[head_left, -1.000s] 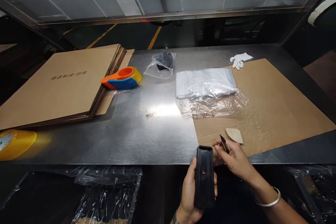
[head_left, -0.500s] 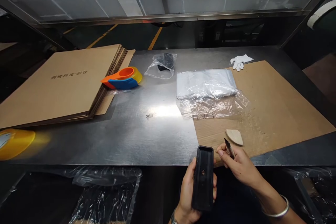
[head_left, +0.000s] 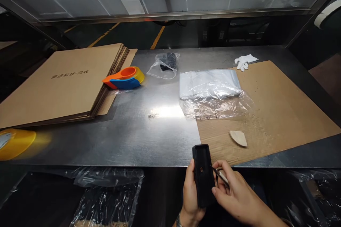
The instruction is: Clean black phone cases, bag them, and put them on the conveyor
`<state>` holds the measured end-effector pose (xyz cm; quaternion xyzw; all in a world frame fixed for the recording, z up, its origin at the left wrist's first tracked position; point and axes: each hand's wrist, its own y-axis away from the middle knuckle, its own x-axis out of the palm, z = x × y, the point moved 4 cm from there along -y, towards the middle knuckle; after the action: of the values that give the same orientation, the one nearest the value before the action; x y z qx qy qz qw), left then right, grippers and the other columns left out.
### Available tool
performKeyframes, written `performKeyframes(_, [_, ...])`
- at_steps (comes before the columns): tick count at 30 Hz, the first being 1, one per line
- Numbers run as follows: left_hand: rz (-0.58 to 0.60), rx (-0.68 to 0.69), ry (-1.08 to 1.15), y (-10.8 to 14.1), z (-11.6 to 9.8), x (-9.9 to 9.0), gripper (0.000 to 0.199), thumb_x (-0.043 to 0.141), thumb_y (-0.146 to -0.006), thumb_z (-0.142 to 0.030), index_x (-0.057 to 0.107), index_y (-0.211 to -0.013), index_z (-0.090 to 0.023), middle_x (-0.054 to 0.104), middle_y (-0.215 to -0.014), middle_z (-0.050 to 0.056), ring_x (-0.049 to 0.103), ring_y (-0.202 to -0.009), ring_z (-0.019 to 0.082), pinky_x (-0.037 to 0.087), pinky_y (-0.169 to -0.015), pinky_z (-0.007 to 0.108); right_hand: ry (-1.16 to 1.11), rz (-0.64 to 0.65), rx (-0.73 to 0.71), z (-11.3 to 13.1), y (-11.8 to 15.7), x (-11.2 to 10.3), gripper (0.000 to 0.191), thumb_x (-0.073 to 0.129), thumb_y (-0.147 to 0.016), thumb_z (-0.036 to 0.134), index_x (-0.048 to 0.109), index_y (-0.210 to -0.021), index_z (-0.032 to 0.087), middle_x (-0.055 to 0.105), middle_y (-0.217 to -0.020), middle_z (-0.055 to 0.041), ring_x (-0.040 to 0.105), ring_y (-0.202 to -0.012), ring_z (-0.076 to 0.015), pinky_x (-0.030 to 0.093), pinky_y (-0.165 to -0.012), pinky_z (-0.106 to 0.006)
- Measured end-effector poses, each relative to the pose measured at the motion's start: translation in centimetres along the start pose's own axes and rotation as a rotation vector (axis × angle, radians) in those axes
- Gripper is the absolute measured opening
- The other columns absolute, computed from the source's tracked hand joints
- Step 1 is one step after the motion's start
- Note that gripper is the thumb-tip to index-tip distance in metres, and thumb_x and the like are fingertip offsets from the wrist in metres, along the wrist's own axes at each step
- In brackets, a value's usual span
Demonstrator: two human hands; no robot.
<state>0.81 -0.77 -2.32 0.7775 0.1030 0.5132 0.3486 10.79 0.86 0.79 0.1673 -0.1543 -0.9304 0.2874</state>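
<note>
black plastic case (head_left: 203,175) upright at the steel table's (head_left: 138,138) near edge

left hand (head_left: 190,197) wraps closed around the case from below; beside it the right hand (head_left: 236,198) pinches a thin blade (head_left: 218,174), tip touching the case's right edge, fingers brushing it.

On the desk (head_left: 149,138), the cardboard stack (head_left: 61,81) lay left, the tape dispenser (head_left: 124,78) beside it — the plastic bags (head_left: 210,92) right of centre, overlapping the cardboard sheet (head_left: 274,110).
</note>
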Motion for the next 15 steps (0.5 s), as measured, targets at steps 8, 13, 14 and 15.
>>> performKeyframes(8, [0.049,-0.124,-0.245,0.0,1.6,-1.0,0.063,0.04,-0.08,-0.062,0.065,-0.064,-0.007,0.059,-0.055,0.008,0.053,-0.041,0.012,0.037,-0.039,0.02,-0.085,-0.348,0.046,-1.4,-2.6,-2.7,0.028,0.045,-0.087,0.044,0.049,-0.099,0.019,0.047,-0.059,0.0055,0.047,-0.049,-0.0113,0.035,-0.048,-0.023])
performKeyframes(13, [0.164,-0.215,-0.278,-0.5,1.7,-0.9,0.066,0.034,-0.08,-0.064,0.065,-0.065,-0.007,0.058,-0.051,0.007,0.055,-0.036,0.013,0.033,-0.033,0.018,-0.289,-0.193,0.037,-1.0,-3.6,-4.1,0.049,0.046,-0.083,0.058,0.057,-0.099,0.013,0.034,-0.051,0.0078,0.035,-0.047,-0.0089,0.031,-0.047,-0.022])
performKeyframes(14, [0.169,-0.231,-0.278,-0.6,1.6,-0.9,0.067,0.031,-0.081,-0.063,0.065,-0.07,-0.007,0.058,-0.05,0.007,0.054,-0.034,0.013,0.033,-0.032,0.018,-0.308,-0.133,0.032,-0.8,-3.6,-4.0,0.05,0.047,-0.082,0.059,0.058,-0.095,0.013,0.035,-0.051,0.0074,0.034,-0.047,-0.0085,0.031,-0.047,-0.022])
performKeyframes(15, [0.167,-0.25,-0.277,-0.6,1.6,-0.9,0.068,0.028,-0.082,-0.062,0.066,-0.072,-0.006,0.058,-0.05,0.007,0.054,-0.033,0.013,0.032,-0.031,0.018,-0.32,-0.083,0.023,-0.6,-3.6,-3.9,0.05,0.048,-0.081,0.06,0.059,-0.092,0.012,0.037,-0.053,0.0065,0.034,-0.048,-0.0081,0.032,-0.048,-0.022])
